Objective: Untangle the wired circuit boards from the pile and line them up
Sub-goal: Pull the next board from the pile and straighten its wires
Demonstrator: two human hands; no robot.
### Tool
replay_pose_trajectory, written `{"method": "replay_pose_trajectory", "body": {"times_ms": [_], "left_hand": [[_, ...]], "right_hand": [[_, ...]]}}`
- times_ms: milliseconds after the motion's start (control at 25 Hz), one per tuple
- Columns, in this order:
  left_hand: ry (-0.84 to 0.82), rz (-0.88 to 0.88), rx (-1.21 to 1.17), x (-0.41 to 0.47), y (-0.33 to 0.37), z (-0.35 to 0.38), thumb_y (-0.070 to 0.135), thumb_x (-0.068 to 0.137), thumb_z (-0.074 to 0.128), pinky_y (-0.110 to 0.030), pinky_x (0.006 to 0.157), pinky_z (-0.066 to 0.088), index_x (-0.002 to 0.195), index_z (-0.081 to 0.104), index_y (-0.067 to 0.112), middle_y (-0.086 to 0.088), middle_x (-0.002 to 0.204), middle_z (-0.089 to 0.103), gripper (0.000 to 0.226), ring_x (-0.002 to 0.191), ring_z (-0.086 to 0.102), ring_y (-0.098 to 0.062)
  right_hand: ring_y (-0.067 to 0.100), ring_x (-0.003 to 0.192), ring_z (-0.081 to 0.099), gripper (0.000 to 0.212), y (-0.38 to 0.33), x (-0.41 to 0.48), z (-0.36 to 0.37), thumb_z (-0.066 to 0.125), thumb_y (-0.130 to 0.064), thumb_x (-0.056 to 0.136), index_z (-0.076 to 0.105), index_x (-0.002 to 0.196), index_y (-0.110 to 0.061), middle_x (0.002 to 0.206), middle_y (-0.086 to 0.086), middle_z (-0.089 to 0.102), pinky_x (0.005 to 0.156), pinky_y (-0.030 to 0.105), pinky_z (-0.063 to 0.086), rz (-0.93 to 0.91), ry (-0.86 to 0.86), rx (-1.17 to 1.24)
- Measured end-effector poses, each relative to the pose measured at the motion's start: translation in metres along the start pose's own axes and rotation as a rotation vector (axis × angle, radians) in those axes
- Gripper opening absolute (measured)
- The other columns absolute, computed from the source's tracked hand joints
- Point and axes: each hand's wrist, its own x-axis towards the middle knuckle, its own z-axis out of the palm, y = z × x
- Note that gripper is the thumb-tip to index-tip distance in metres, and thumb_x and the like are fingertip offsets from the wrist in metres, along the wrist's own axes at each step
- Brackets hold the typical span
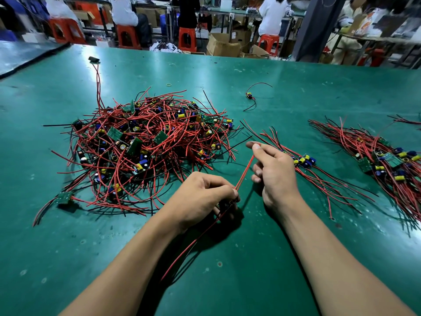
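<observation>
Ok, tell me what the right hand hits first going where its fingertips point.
Probably the right hand, pinching two thin red wires, meets the right fringe of the tangled pile of red-wired green circuit boards; it looks raised, so it might pass over.

Bright overhead light is glaring in pale streaks on the green table (284, 87) — soft shadows are pooling under the left hand (202, 197). The edges are bowing, the far workers (271, 14) blurring.
</observation>
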Motion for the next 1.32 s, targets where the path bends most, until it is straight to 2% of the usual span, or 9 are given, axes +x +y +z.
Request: {"method": "replay_pose_trajectory", "body": {"times_ms": [240, 360, 560, 720, 880, 960, 1080, 1200, 1320], "left_hand": [[0.041, 0.014, -0.050, 0.002, -0.004, 0.002, 0.004, 0.089, 0.062, -0.020, 0.053, 0.047, 0.075, 0.074, 0.008, -0.004, 0.064, 0.069, 0.018, 0.058, 0.062, -0.014], [0.092, 0.007, -0.152, 0.006, -0.008, 0.004, 0.002, 0.090, 0.061, -0.023, 0.056, 0.053, 0.076, 0.072, 0.007, -0.010, 0.068, 0.071, 0.018, 0.060, 0.068, -0.021], [0.125, 0.004, -0.287, 0.007, -0.009, 0.004, 0.004, 0.092, 0.059, -0.026, 0.054, 0.056, 0.074, 0.075, 0.011, -0.014, 0.073, 0.072, 0.025, 0.061, 0.070, -0.024], [0.138, 0.017, -0.318, 0.006, -0.010, 0.003, 0.008, 0.096, 0.057, -0.029, 0.054, 0.058, 0.085, 0.073, 0.006, -0.017, 0.076, 0.072, 0.020, 0.064, 0.071, -0.026], [0.143, 0.005, -0.306, 0.005, -0.009, 0.002, 0.010, 0.095, 0.058, -0.028, 0.053, 0.056, 0.084, 0.075, 0.008, -0.016, 0.073, 0.071, 0.021, 0.058, 0.068, -0.024], [0.147, 0.003, -0.284, 0.005, -0.010, 0.001, 0.009, 0.095, 0.058, -0.027, 0.054, 0.055, 0.083, 0.075, 0.008, -0.012, 0.067, 0.069, 0.020, 0.055, 0.065, -0.022], [0.141, 0.008, -0.260, 0.007, -0.010, -0.001, 0.010, 0.094, 0.058, -0.030, 0.060, 0.051, 0.083, 0.075, 0.008, -0.009, 0.064, 0.068, 0.021, 0.055, 0.063, -0.020], [0.132, 0.028, -0.222, 0.007, -0.012, -0.001, 0.010, 0.095, 0.058, -0.027, 0.058, 0.049, 0.085, 0.074, 0.006, -0.010, 0.067, 0.069, 0.019, 0.056, 0.064, -0.021], [0.090, 0.037, -0.142, 0.007, -0.012, 0.002, 0.010, 0.095, 0.059, -0.021, 0.052, 0.049, 0.082, 0.074, 0.007, -0.011, 0.068, 0.070, 0.020, 0.056, 0.066, -0.020]], "right_hand": [[0.005, 0.043, 0.034, 0.014, -0.009, 0.000, -0.004, 0.061, -0.018, 0.099, 0.069, 0.095, -0.008, 0.085, -0.007, 0.069, 0.037, 0.017, 0.028, 0.050, 0.017, 0.152], [0.005, 0.046, 0.040, 0.015, -0.009, -0.009, -0.003, 0.072, -0.025, 0.087, 0.068, 0.095, -0.012, 0.071, -0.006, 0.063, 0.037, 0.017, 0.031, 0.196, -0.153, 0.152], [0.008, 0.049, 0.042, 0.045, -0.007, -0.022, 0.001, 0.079, -0.030, 0.075, 0.069, 0.110, -0.003, 0.077, -0.001, 0.066, 0.038, 0.018, 0.037, 0.308, -0.455, 0.096], [0.015, 0.061, 0.059, 0.023, -0.006, -0.023, -0.006, 0.069, -0.028, 0.091, 0.076, 0.106, -0.012, 0.084, 0.007, 0.070, 0.054, 0.023, 0.052, 0.256, -0.576, -0.142], [0.016, 0.066, 0.064, 0.024, -0.012, -0.020, -0.013, 0.065, -0.028, 0.093, 0.075, 0.111, -0.015, 0.088, 0.004, 0.072, 0.062, 0.023, 0.055, 0.256, -0.705, -0.198], [0.022, 0.067, 0.063, 0.022, -0.014, -0.019, -0.013, 0.068, -0.026, 0.089, 0.077, 0.105, -0.013, 0.089, 0.010, 0.068, 0.063, 0.028, 0.054, 0.238, -0.670, -0.215], [0.029, 0.070, 0.044, 0.024, -0.013, -0.020, -0.010, 0.076, -0.027, 0.078, 0.077, 0.093, -0.009, 0.085, 0.018, 0.055, 0.059, 0.030, 0.034, 0.202, -0.555, -0.224], [0.032, 0.071, 0.039, 0.018, -0.007, -0.020, -0.005, 0.077, -0.021, 0.081, 0.074, 0.090, -0.005, 0.079, 0.020, 0.050, 0.060, 0.030, 0.029, 0.222, -0.454, -0.175], [0.017, 0.048, 0.031, 0.009, -0.004, -0.018, -0.003, 0.070, -0.015, 0.090, 0.075, 0.083, -0.013, 0.054, 0.006, 0.040, 0.051, 0.022, 0.025, 0.200, -0.304, -0.150]]}}
